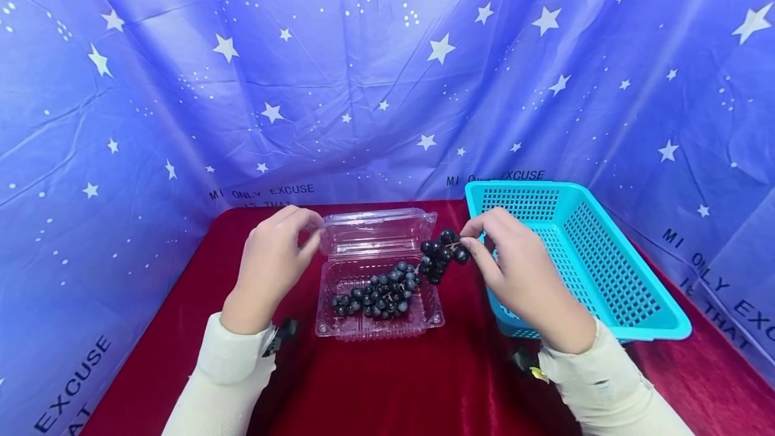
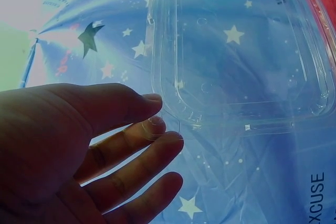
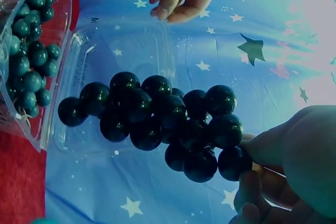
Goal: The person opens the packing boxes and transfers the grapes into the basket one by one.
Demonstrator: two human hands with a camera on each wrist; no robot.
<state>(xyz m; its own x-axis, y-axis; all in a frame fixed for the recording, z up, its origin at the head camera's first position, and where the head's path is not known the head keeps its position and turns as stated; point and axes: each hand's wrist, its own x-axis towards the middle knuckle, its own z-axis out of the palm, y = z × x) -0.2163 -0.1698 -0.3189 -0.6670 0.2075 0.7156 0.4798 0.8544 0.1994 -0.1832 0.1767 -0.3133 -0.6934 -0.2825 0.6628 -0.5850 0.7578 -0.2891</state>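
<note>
My left hand [image 1: 272, 258] pinches a corner of the raised lid [image 1: 378, 231] of a clear plastic clamshell box [image 1: 323, 318] between thumb and fingertips. In the left wrist view the thumb and index finger meet at the tab of the lid [image 2: 236, 66]. A bunch of dark grapes [image 1: 375, 295] lies inside the box. Held by its stem end in my right hand [image 1: 517, 261], a smaller bunch of grapes [image 1: 445, 251] hangs over the box's right edge. The right wrist view shows this bunch [image 3: 168, 111] close up, with the thumb and fingers at its end.
A turquoise plastic basket [image 1: 642, 247] with perforated walls stands on the right, partly behind my right hand and forearm. Dark red cloth [image 1: 387, 389] covers the table. A blue curtain with stars [image 1: 363, 73] surrounds its back and sides.
</note>
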